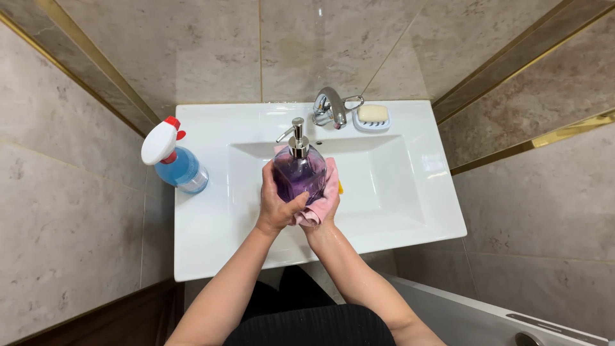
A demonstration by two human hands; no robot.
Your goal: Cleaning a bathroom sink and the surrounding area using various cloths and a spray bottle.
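Left hand (277,204) wraps around purple soap pump (299,172) | right hand (323,208) presses pink cloth (322,198) against its right side | held above sink (397,211) | spray bottle (174,160) left | faucet (330,106) beyond.

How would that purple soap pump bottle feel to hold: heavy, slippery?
The purple soap dispenser bottle looks like clear glass and mostly full, so probably heavy for its size and breakable over the white sink. Its glossy sides may be slippery; the left hand grips it bare, the right hand through a pink cloth.
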